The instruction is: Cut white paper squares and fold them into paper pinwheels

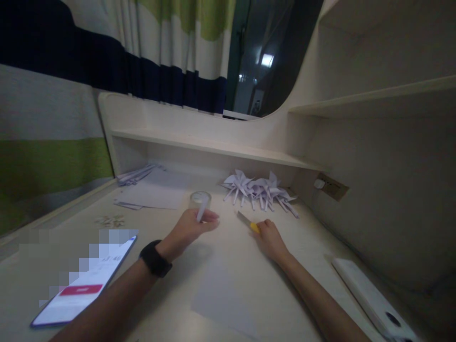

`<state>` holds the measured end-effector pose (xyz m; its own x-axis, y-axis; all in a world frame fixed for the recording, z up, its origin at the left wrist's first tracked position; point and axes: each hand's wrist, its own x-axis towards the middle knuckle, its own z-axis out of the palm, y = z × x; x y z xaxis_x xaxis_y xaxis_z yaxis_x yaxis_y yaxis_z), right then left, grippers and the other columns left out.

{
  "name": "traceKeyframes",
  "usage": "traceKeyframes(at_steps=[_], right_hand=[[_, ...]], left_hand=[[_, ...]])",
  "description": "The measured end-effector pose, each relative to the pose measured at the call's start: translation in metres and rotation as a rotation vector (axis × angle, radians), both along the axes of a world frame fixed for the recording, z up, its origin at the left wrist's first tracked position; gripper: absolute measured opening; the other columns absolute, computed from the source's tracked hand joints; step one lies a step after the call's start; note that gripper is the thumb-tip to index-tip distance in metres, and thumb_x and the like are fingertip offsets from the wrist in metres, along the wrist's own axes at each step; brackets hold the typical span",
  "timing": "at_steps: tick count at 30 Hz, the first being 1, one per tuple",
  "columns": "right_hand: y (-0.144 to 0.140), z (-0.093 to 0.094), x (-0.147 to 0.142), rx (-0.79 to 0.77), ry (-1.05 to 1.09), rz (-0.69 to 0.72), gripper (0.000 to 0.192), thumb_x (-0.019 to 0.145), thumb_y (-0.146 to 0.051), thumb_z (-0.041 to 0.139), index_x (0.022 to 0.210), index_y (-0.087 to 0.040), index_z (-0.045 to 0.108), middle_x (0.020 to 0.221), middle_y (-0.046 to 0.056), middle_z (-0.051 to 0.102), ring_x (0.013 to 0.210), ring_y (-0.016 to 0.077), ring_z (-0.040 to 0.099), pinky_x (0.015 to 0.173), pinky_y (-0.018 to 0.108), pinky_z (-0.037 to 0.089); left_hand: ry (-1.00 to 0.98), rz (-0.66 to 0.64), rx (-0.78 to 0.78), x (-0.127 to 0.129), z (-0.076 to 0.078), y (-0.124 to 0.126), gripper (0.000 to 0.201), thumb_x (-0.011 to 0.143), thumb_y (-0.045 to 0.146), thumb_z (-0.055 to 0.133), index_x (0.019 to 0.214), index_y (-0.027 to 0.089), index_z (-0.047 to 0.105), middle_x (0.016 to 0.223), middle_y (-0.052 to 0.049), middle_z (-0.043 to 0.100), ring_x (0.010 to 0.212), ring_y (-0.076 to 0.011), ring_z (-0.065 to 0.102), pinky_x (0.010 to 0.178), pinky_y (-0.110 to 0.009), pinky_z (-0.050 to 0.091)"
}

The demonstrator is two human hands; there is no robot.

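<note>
Evidently mid-craft: the left hand (190, 227) pinches a rolled paper strip (201, 210) just before the tape roll (200, 197), while the right hand (270, 239) closes on the yellow utility knife (248, 223); trimming the strip likely demands steadiness.

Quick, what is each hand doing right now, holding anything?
Left hand: closed on a small rolled white paper piece, beside the tape roll.
Right hand: closed on the yellow-handled utility knife, low over the desk.

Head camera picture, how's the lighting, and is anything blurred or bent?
Head view: dim, warm light; the shelf edges bow from wide-angle distortion; the phone screen glows bright and is partly pixelated; a lamp glare shows in the window.
</note>
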<state>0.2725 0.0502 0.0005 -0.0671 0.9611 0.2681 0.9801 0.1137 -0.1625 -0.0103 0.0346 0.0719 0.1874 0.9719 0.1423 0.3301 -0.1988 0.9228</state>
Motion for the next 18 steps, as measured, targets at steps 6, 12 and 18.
traceKeyframes(at_steps=[6, 12, 18], right_hand=[[-0.002, 0.003, 0.002, -0.027, 0.053, 0.000, 0.023, 0.085, -0.032, 0.056, 0.094, -0.014, 0.067, 0.092, 0.011, 0.060, 0.092, 0.0208, 0.055, 0.085, 0.027, 0.036], [-0.020, 0.023, -0.032, 0.137, 0.355, 0.139, 0.018, 0.080, -0.029, 0.060, 0.090, -0.019, 0.070, 0.091, 0.008, 0.067, 0.091, 0.0214, 0.058, 0.083, 0.031, 0.041], [-0.034, 0.038, -0.080, 0.020, 0.887, 0.312, 0.020, 0.070, -0.037, 0.069, 0.077, -0.017, 0.072, 0.074, 0.005, 0.072, 0.066, 0.0182, 0.064, 0.060, 0.027, 0.047]], left_hand=[[0.023, -0.041, -0.001, 0.008, -0.011, -0.007, 0.030, 0.068, 0.038, 0.070, 0.087, 0.015, 0.071, 0.085, -0.010, 0.072, 0.073, -0.0220, 0.065, 0.059, -0.030, 0.048], [0.066, -0.106, 0.098, 0.015, -0.029, -0.008, 0.022, 0.068, 0.034, 0.069, 0.081, 0.017, 0.071, 0.083, -0.009, 0.073, 0.075, -0.0223, 0.067, 0.069, -0.032, 0.050], [0.099, -0.177, 0.171, 0.020, -0.031, -0.015, 0.017, 0.073, 0.030, 0.064, 0.082, 0.020, 0.073, 0.084, -0.006, 0.074, 0.077, -0.0216, 0.067, 0.072, -0.031, 0.049]])
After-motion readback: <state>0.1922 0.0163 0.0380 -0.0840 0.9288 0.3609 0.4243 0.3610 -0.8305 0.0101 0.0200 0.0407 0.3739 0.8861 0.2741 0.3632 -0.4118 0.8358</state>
